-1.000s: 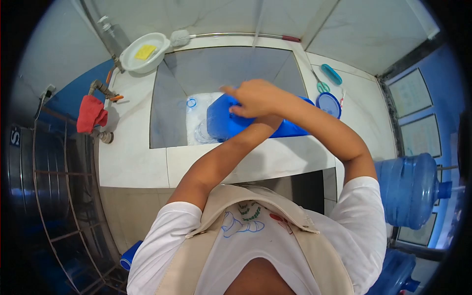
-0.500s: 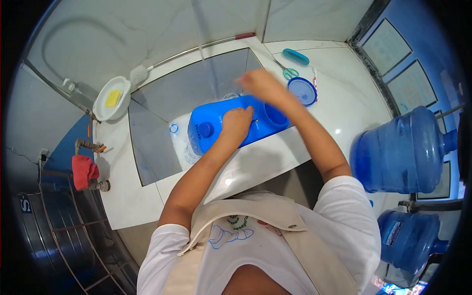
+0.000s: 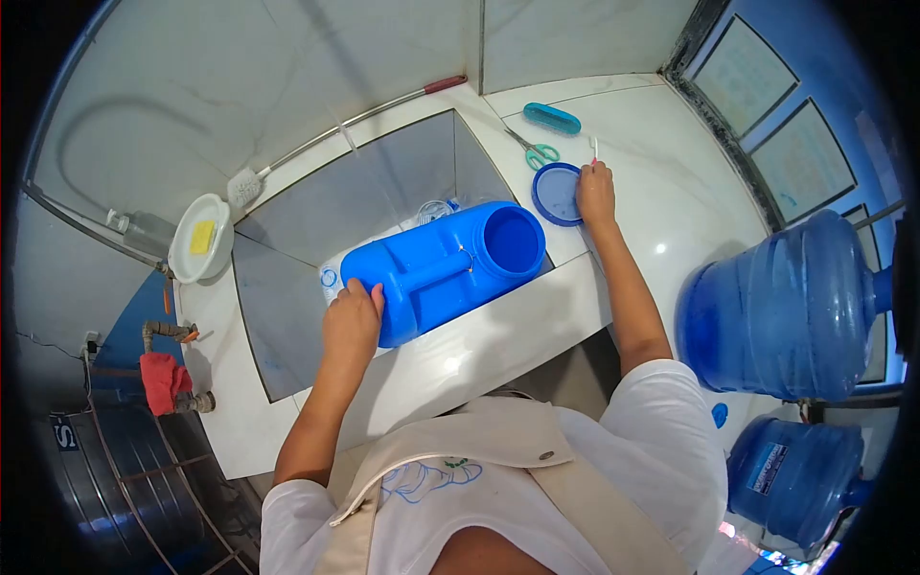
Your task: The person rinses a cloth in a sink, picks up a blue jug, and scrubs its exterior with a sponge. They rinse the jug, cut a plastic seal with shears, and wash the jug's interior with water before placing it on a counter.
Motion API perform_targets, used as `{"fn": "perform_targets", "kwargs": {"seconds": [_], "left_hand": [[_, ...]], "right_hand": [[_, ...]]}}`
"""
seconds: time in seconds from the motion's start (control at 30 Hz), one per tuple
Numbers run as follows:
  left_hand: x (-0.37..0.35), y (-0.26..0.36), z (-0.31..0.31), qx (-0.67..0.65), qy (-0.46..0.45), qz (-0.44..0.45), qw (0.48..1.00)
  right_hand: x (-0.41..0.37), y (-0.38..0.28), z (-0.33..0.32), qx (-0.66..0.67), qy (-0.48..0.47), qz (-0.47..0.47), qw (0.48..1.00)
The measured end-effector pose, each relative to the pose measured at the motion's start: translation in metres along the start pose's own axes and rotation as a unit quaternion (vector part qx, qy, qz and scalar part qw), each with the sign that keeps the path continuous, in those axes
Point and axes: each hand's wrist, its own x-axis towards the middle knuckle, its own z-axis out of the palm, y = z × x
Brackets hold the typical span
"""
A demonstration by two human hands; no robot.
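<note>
A blue jug (image 3: 431, 273) lies on its side over the sink (image 3: 273, 316), its wide round mouth facing right. My left hand (image 3: 355, 311) grips the jug's left end, covering its small cap area. On the counter to the right, my right hand (image 3: 595, 195) has its fingers closed at the toothbrush (image 3: 596, 151), next to the round blue lid (image 3: 556, 194). Part of the toothbrush is hidden by the fingers. Teal-handled scissors (image 3: 539, 153) and a teal case (image 3: 552, 118) lie just behind the lid.
Clear plastic bottles (image 3: 433, 211) are partly visible behind the jug. A white basin (image 3: 213, 259) with a yellow sponge (image 3: 202, 237) stands at the left. A long-handled brush (image 3: 359, 125) lies along the back edge. Large water bottles (image 3: 767, 307) are at the right.
My right hand has moved from above the jug to the toothbrush beside the lid. My left hand has shifted to the jug's left end, and the jug has turned, with its wide mouth more visible.
</note>
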Motion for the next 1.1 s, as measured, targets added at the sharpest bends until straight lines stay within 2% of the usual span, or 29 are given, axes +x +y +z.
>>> {"fn": "perform_targets", "kwargs": {"seconds": [0.03,0.1,0.23,0.3,0.33,0.37,0.4,0.43,0.5,0.53,0.6,0.63,0.67,0.7,0.77,0.8,0.87,0.9,0.93,0.97,1.0,1.03,1.07,1.1], "left_hand": [[0.001,-0.002,0.001,0.0,0.0,-0.001,1.0],[0.0,-0.008,0.0,-0.03,0.014,0.054,0.998],[0.005,-0.007,-0.006,-0.025,0.007,0.058,0.998],[0.012,0.0,-0.022,0.1,-0.014,0.105,0.989],[0.022,0.013,-0.03,0.083,0.038,0.117,0.989],[0.039,0.034,-0.037,0.065,0.09,0.129,0.985],[0.057,0.049,-0.037,0.002,0.113,0.187,0.976],[0.078,0.064,-0.036,-0.062,0.136,0.241,0.959],[0.13,0.091,-0.003,-0.219,0.053,0.305,0.925],[0.159,0.105,0.022,-0.265,-0.023,0.298,0.917],[0.205,0.14,0.064,-0.258,-0.144,0.242,0.924],[0.221,0.157,0.081,-0.306,-0.22,0.169,0.911],[0.233,0.172,0.098,-0.35,-0.293,0.094,0.885],[0.244,0.185,0.122,-0.352,-0.288,0.097,0.885],[0.263,0.201,0.158,-0.314,-0.138,0.111,0.933],[0.261,0.205,0.148,-0.318,-0.136,0.11,0.932],[0.246,0.208,0.137,-0.305,-0.151,0.102,0.935],[0.242,0.209,0.14,-0.306,-0.153,0.1,0.934],[0.24,0.209,0.141,-0.264,-0.141,0.145,0.943],[0.239,0.207,0.14,-0.218,-0.126,0.189,0.949],[0.236,0.208,0.133,-0.226,-0.11,0.199,0.947],[0.238,0.204,0.124,-0.226,-0.106,0.197,0.948],[0.239,0.199,0.116,-0.245,-0.097,0.185,0.947],[0.24,0.193,0.105,-0.263,-0.088,0.172,0.945]], "right_hand": [[0.0,0.001,0.002,0.0,0.0,-0.001,1.0],[-0.004,-0.003,0.001,0.033,0.04,-0.001,0.999],[-0.01,-0.019,-0.021,0.088,0.085,-0.03,0.992],[-0.014,-0.028,-0.033,0.202,-0.055,-0.067,0.976],[-0.016,-0.03,-0.032,0.2,-0.056,-0.063,0.976],[-0.018,-0.031,-0.029,0.212,-0.115,-0.084,0.967],[-0.02,-0.033,-0.027,0.223,-0.173,-0.106,0.953],[-0.017,-0.036,-0.027,0.222,-0.174,-0.105,0.954],[-0.006,-0.045,-0.026,0.182,-0.211,-0.114,0.953],[0.002,-0.052,-0.03,0.179,-0.242,-0.121,0.946],[0.009,-0.066,-0.023,0.136,-0.257,-0.111,0.95],[0.012,-0.068,-0.016,0.097,-0.273,-0.1,0.952],[0.012,-0.067,-0.006,0.118,-0.23,-0.094,0.961],[0.014,-0.067,-0.012,0.116,-0.226,-0.096,0.963],[0.016,-0.071,-0.038,0.12,-0.233,-0.067,0.963],[0.02,-0.067,-0.051,0.162,-0.187,-0.033,0.968],[0.031,-0.058,-0.075,0.177,-0.104,0.117,0.972],[0.037,-0.05,-0.089,0.21,-0.084,0.155,0.962],[0.044,-0.04,-0.095,0.242,-0.081,0.202,0.946],[0.05,-0.03,-0.091,0.244,-0.081,0.2,0.945],[0.057,-0.022,-0.086,0.294,-0.035,0.205,0.933],[0.064,-0.016,-0.079,0.343,0.01,0.208,0.916],[0.069,-0.016,-0.081,0.345,0.009,0.203,0.916],[0.074,-0.02,-0.086,0.346,0.081,0.193,0.915]]}}
